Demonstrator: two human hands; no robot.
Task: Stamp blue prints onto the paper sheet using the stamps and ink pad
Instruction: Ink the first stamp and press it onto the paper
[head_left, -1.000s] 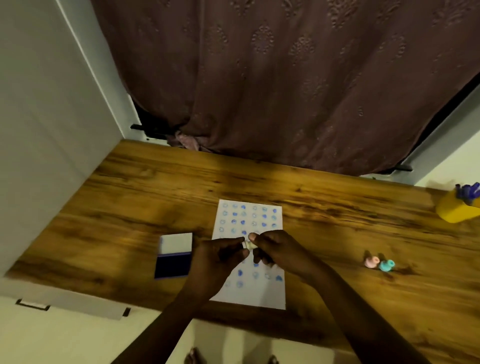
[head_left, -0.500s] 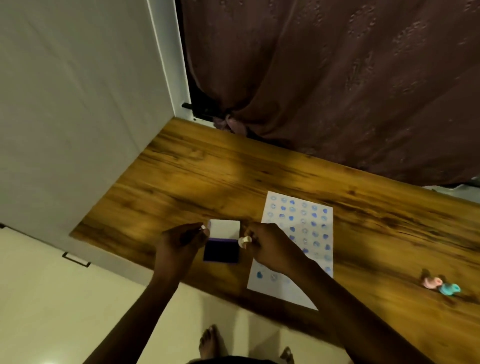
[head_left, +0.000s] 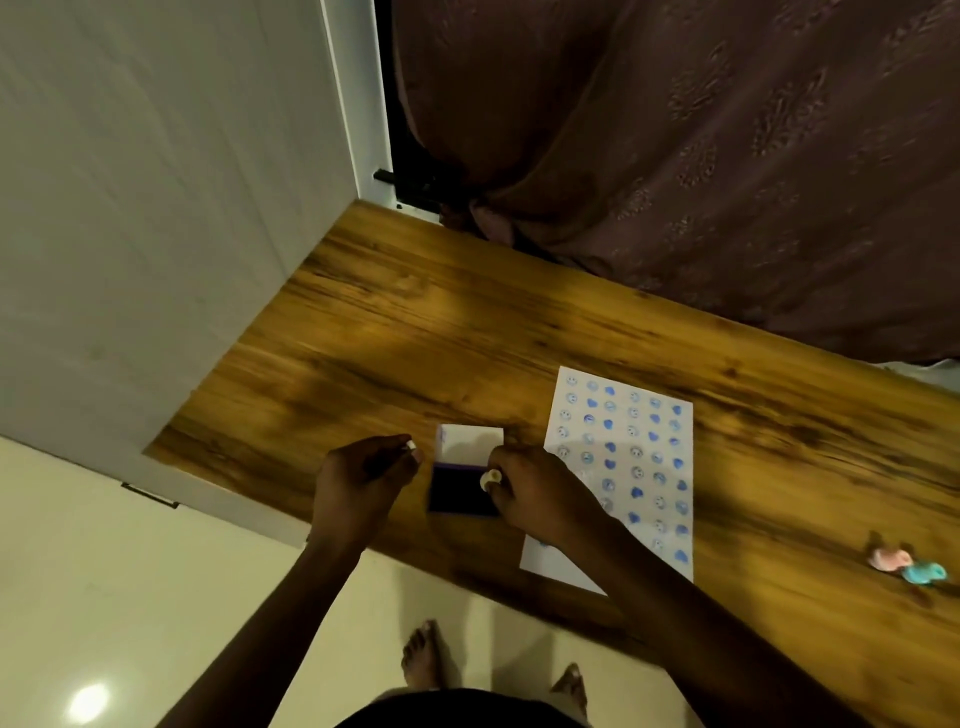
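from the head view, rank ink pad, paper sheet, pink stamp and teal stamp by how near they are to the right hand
1. ink pad: right hand holds a small stamp over its dark face, on the hand's left.
2. paper sheet: just right of the hand, under the wrist.
3. pink stamp: far right on the table.
4. teal stamp: touching the pink one, slightly farther.

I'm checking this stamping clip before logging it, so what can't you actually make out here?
All in the head view:
- Stamp face: hidden by the right hand.
- White piece at the left hand: too small to identify.
- Paper sheet: near corner covered by the right forearm.
- Pink and teal stamps: blurred.
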